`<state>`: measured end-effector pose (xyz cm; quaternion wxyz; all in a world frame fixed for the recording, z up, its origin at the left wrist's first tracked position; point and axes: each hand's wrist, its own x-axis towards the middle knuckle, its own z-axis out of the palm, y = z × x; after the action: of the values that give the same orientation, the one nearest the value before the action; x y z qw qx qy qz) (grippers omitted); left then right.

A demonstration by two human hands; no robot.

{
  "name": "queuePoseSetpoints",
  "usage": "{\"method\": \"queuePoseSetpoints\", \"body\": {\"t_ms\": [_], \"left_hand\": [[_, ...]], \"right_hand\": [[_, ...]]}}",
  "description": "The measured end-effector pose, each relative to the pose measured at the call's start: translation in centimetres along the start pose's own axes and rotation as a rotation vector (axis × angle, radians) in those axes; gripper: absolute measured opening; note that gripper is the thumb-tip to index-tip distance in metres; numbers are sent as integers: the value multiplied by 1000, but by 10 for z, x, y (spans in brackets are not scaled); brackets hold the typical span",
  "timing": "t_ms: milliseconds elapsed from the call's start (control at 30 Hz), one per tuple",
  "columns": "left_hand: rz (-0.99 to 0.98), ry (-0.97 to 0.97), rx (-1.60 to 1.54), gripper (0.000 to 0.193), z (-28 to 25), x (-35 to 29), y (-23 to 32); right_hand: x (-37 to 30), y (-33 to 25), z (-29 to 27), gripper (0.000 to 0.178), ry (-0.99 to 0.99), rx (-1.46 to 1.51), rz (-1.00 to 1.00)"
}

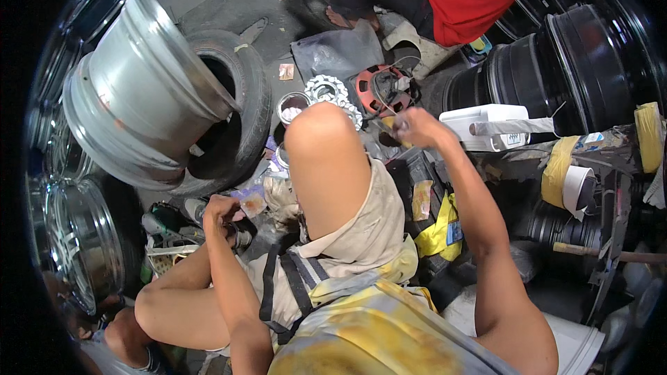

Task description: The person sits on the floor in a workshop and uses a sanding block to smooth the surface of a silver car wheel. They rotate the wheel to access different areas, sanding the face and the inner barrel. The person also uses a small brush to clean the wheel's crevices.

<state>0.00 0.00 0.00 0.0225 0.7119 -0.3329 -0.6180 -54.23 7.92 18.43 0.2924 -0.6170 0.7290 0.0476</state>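
My left hand (221, 210) is low beside my bent legs, its fingers curled. What it grips is hidden; a small metallic cylinder (242, 237) shows just below it. Out past my raised knee, my right hand (419, 128) is closed, slightly blurred, around something small that I cannot make out. Close to it lies a red and black wheel-like reel (386, 89) with a cord. In front of my knee stand an open can (292, 105) with pale contents and white-and-dark rings of tape-like material (325, 88).
At left a large silver wheel rim (132, 97) leans on a tyre (253, 104). Black rims (521, 62) are stacked at right, near a white plastic container (485, 125). A person in red (472, 0) crouches ahead. A yellow cloth (441, 232) hangs by a dark box.
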Motion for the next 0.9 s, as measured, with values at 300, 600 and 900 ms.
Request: {"method": "queuePoseSetpoints", "body": {"t_ms": [300, 600, 900], "left_hand": [[512, 167, 714, 43, 26, 38, -7], [355, 237, 68, 25, 50, 10, -14], [275, 215, -407, 26, 58, -7, 12]], "right_hand": [[-73, 97, 99, 16, 138, -193, 107], [-72, 78, 80, 21, 240, -182, -6], [44, -22, 117, 55, 439, 192, -462]]}}
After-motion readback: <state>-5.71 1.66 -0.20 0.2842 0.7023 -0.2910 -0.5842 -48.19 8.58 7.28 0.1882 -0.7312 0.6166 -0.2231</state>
